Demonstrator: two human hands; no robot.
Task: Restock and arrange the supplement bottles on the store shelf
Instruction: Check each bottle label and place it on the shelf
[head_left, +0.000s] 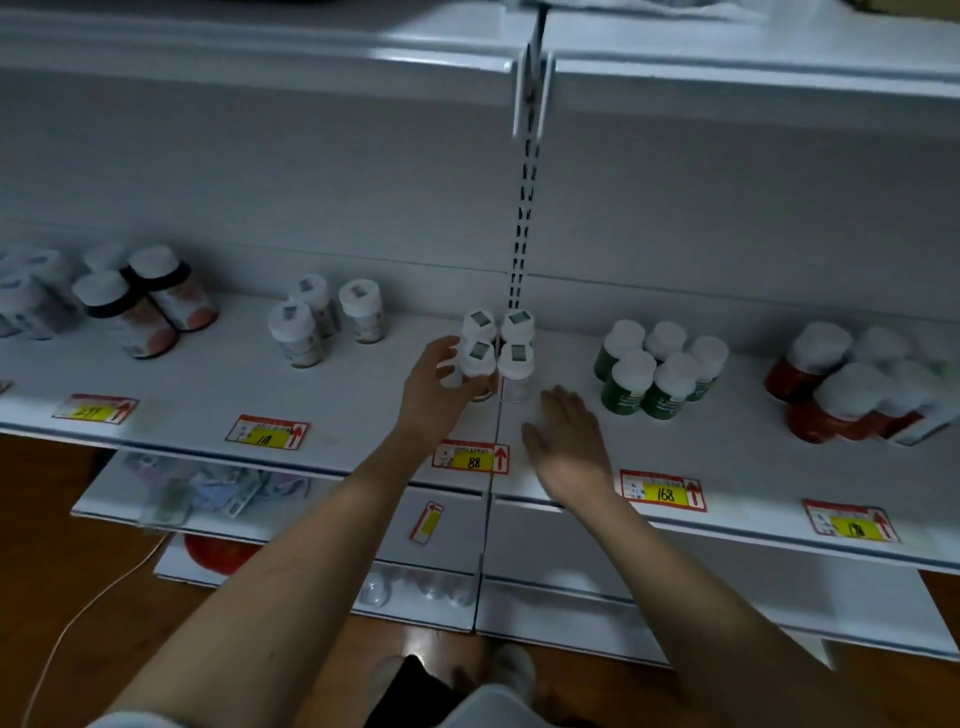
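Left hand: the left hand reaches onto the shelf, fingers curled round the front-left bottle of the middle cluster, grasping it.
Right hand: the right hand hovers flat over the shelf just in front of and right of the same cluster, fingers straight, released, holding nothing.
Shelf: a long white shelf in 2 sections that meet at a seam below the slotted upright.
Upper shelf: another white shelf overhangs above.
Lower shelves: white shelves below, with blurred goods I cannot make out.
Floor: brown wooden floor with a pale cable lying on it.
Red bottles: a group of red bottles with white caps at the far right.
Green bottles: 6 green bottles packed close, right of the middle cluster.
Dark bottles: 3 dark bottles with white caps toward the left, leaning.
Pale bottles: 3 pale bottles between the dark ones and the middle.
Middle cluster: 4 white-capped bottles in a tight square at the seam, touching.
Price tags: red and yellow price tags along the front edge; readable ones say 88, 168, 18.
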